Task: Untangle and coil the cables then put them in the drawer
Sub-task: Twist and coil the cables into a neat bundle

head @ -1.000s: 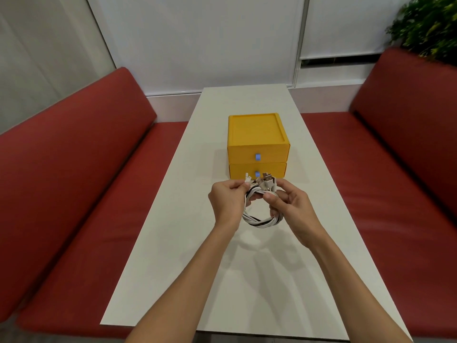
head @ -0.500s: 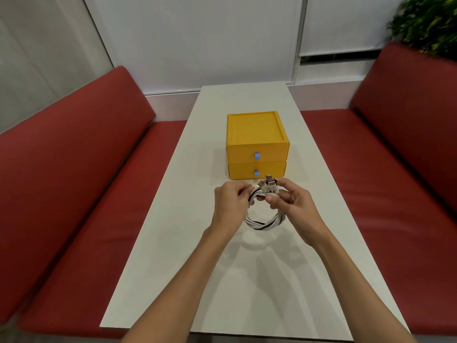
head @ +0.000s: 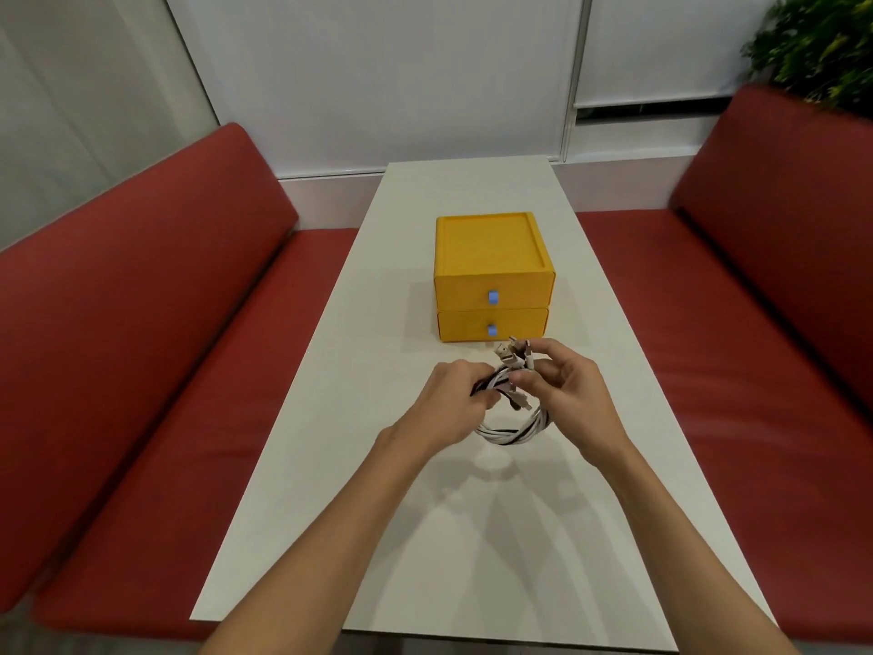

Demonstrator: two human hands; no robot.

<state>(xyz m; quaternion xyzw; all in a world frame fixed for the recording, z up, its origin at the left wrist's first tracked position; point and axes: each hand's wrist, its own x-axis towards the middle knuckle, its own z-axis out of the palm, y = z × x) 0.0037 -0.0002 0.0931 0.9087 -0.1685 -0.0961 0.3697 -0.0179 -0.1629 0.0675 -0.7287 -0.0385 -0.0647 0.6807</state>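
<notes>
A long white table (head: pixel 330 371) is seen from above, flanked on both sides by red cushioned benches (head: pixel 141 347). A leafy green plant (head: pixel 817 44) is seen behind the bench at the far right. A yellow two-drawer box (head: pixel 491 271) is set at the middle of the table, both drawers shut, each fitted with a small blue pull tab (head: pixel 492 297). Just in front of this box, above the tabletop, a bundle of white and black cables (head: pixel 512 430) is held as a coil between two bare hands. The left hand (head: pixel 449 404) is closed around the coil's left side. The right hand (head: pixel 574 399) is half curled, the coil's right side pinched between thumb and fingers, with several connector ends (head: pixel 512 354) sticking up toward the box. The coil's lower loop is left hanging between the wrists.
</notes>
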